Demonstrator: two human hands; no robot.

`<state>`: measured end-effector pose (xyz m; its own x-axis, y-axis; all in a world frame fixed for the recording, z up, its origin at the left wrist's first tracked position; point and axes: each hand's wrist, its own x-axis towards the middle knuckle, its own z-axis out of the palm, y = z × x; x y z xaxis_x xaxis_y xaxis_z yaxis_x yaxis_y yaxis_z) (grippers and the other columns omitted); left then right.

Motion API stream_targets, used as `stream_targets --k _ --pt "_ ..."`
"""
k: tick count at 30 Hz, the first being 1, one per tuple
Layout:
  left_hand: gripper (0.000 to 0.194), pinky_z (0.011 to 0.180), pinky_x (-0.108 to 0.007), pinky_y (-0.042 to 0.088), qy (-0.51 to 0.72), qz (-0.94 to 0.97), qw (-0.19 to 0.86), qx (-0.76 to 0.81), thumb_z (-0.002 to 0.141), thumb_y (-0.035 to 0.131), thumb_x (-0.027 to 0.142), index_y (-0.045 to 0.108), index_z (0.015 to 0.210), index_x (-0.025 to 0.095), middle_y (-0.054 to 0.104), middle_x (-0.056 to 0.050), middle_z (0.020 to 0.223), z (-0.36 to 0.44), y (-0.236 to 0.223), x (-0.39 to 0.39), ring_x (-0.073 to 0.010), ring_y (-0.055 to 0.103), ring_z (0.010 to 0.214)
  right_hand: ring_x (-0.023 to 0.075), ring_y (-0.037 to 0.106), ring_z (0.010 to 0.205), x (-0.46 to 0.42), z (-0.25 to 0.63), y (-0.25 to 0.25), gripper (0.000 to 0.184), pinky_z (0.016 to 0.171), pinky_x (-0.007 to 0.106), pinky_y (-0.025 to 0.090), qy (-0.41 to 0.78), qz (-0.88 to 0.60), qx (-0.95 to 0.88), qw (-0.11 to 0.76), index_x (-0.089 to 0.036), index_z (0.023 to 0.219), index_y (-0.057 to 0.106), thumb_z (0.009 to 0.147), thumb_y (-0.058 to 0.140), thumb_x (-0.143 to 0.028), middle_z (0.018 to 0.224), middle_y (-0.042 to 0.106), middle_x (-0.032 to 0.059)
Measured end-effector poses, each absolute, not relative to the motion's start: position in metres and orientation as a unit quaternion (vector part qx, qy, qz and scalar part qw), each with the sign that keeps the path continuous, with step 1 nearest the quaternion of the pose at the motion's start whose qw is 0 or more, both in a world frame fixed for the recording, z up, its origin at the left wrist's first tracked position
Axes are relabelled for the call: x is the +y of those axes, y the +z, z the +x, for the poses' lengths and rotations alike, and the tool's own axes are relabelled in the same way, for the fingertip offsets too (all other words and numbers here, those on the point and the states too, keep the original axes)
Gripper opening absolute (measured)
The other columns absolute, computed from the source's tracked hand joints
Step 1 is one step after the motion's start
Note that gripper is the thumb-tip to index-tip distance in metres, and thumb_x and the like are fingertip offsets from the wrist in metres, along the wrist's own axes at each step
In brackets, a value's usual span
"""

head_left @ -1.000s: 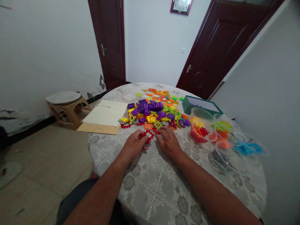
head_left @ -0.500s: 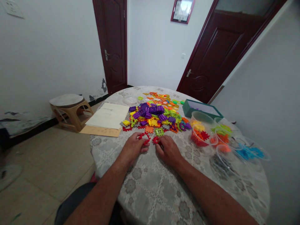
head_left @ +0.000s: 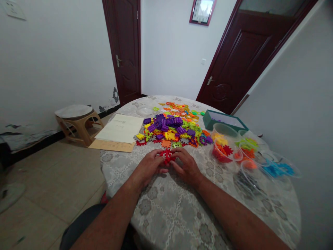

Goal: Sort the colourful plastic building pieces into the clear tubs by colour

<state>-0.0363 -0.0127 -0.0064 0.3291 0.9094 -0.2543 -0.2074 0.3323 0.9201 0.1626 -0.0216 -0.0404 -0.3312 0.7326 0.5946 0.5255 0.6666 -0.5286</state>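
Observation:
Red toothed plastic building pieces point(head_left: 168, 156) are together between my two hands, just above the tablecloth. My left hand point(head_left: 150, 166) is closed on them from the left, thumb and fingers around the edge. From the right, my right hand point(head_left: 186, 165) grips the red pieces with bent fingers. My fingers partly cover the pieces, so I cannot tell whether they are locked together. Right behind the hands lies a heap of interlocking pieces point(head_left: 169, 126) in purple, yellow, green and orange. A light green window piece point(head_left: 177, 144) and an orange square piece point(head_left: 165, 143) lie at its near edge.
To the right stand clear plastic tubs point(head_left: 225, 152) of red, yellow, blue and grey pieces, with a green box point(head_left: 225, 120) behind them. White paper point(head_left: 118, 128) over a brown sheet point(head_left: 111, 146) lies on the left. A stool point(head_left: 78, 121) stands beyond the table's left edge.
My hands were apart, each with a red piece. They have come together, and the red pieces now meet between them. The view also tilted slightly upward earlier on.

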Motion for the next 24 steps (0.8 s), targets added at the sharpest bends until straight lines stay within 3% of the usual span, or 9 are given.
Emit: stream_targets --k 4,7,11,14,18,24 --pt "0.042 0.068 -0.030 0.064 0.399 0.425 0.694 0.422 0.082 0.080 0.028 0.069 0.121 0.016 0.078 -0.015 0.110 -0.034 -0.010 -0.011 -0.0228 0.077 0.089 0.0254 0.062 0.127 -0.026 0.158 -0.034 0.018 0.109 0.044 0.052 0.122 -0.361 -0.834 0.399 -0.025 0.117 0.068 0.100 0.064 -0.027 0.132 0.065 0.0120" --pt "0.034 0.069 -0.030 0.065 0.420 0.412 0.677 0.443 0.083 0.077 0.024 0.070 0.116 0.017 0.078 -0.013 0.109 -0.034 -0.012 -0.007 -0.0227 0.077 0.088 0.0268 0.056 0.136 -0.027 0.158 -0.029 0.030 0.115 0.045 0.046 0.081 -0.376 -0.836 0.391 -0.026 0.128 0.066 0.099 0.066 -0.034 0.140 0.062 0.0124" --pt "0.037 0.078 -0.035 0.068 0.431 0.384 0.666 0.472 0.088 0.069 0.016 0.063 0.125 0.018 0.078 -0.011 0.107 -0.036 -0.014 0.001 -0.0219 0.079 0.091 0.0320 0.032 0.155 -0.013 0.171 -0.035 0.049 0.126 0.054 0.030 -0.024 -0.521 -0.782 0.341 -0.023 0.146 0.056 0.099 0.063 -0.034 0.158 0.049 0.0149" --pt "0.037 0.081 -0.035 0.069 0.439 0.361 0.672 0.475 0.089 0.065 0.012 0.062 0.126 0.016 0.079 -0.012 0.104 -0.037 -0.014 0.004 -0.0225 0.080 0.091 0.0381 0.021 0.158 -0.004 0.180 -0.046 0.051 0.125 0.062 0.024 -0.048 -0.615 -0.742 0.263 -0.023 0.146 0.056 0.098 0.066 -0.037 0.164 0.042 0.0155" --pt "0.038 0.080 -0.035 0.069 0.444 0.364 0.668 0.473 0.087 0.068 0.012 0.063 0.124 0.016 0.079 -0.012 0.101 -0.037 -0.016 0.003 -0.0228 0.080 0.091 0.0377 0.028 0.153 -0.003 0.178 -0.055 0.040 0.122 0.062 0.025 -0.045 -0.637 -0.736 0.225 -0.022 0.133 0.061 0.098 0.067 -0.041 0.158 0.048 0.0159" --pt "0.040 0.078 -0.035 0.068 0.449 0.371 0.660 0.474 0.087 0.066 0.011 0.060 0.126 0.016 0.079 -0.011 0.099 -0.034 -0.020 0.003 -0.0210 0.080 0.086 0.0308 0.055 0.118 -0.012 0.176 -0.050 0.025 0.102 0.045 0.045 -0.021 -0.648 -0.735 0.199 -0.019 0.113 0.064 0.097 0.068 -0.037 0.122 0.064 0.0152"
